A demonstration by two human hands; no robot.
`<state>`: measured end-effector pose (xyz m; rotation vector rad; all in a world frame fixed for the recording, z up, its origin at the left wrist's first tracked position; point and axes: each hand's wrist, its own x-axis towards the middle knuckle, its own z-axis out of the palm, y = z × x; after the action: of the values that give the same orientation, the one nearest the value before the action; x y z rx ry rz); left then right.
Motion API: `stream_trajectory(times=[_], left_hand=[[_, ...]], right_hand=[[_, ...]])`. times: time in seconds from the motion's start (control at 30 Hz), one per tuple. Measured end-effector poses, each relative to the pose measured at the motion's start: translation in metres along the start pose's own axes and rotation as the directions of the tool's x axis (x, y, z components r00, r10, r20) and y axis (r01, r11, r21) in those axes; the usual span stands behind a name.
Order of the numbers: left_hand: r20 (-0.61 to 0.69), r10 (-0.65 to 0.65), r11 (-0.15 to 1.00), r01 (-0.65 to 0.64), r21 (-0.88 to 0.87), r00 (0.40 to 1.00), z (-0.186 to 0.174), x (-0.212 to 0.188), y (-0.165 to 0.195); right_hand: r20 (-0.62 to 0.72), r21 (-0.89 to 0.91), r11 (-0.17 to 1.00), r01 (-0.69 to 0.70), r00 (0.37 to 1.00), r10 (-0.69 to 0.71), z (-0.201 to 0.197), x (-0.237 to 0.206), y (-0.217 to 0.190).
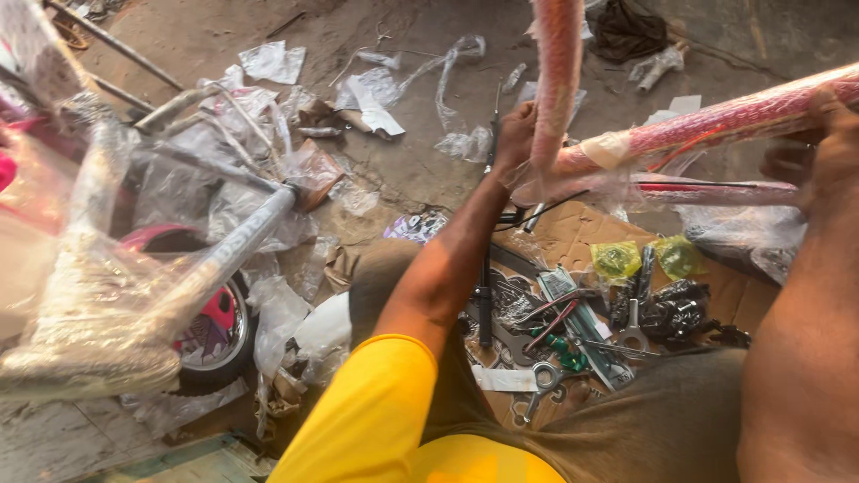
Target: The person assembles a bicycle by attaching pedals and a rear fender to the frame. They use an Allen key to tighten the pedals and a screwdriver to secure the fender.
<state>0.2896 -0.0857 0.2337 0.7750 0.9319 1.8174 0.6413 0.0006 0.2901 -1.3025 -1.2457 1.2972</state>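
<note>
Yellow sleeve (376, 411) closest. Left hand (514, 134) fingers clamped on plastic-wrapped red frame (716, 116), right hand (828, 143) fingers wrapped round its far tube, held over floor. Loose film could slip; spanners (537, 380) on cardboard (573, 233) below risk knocks. Wrapped wheel (210, 326) well apart.

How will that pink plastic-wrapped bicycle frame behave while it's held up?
The pink plastic-wrapped bicycle frame probably stays stiff, being tubing. Its film wrap looks glossy, so likely slippery. Both the left hand and right hand grip it, suggesting it is awkward.

Scattered wrenches (537, 380), small pink-hubbed wheel (215, 326)
</note>
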Motion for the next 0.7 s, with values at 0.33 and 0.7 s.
stream_trajectory(times=[0.33, 0.7], left_hand=[[-0.335, 0.422, 0.828, -0.207, 0.522, 0.843, 0.020, -0.061, 0.079], [0.582, 0.387, 0.699, -0.639, 0.321, 0.715, 0.066, -0.138, 0.058]], right_hand=[[0.324, -0.612, 0.746, 0.262, 0.944, -0.066, 0.013, -0.047, -0.013], [0.213, -0.166, 0.956, -0.243, 0.938, 0.276, -0.020, -0.208, 0.017]])
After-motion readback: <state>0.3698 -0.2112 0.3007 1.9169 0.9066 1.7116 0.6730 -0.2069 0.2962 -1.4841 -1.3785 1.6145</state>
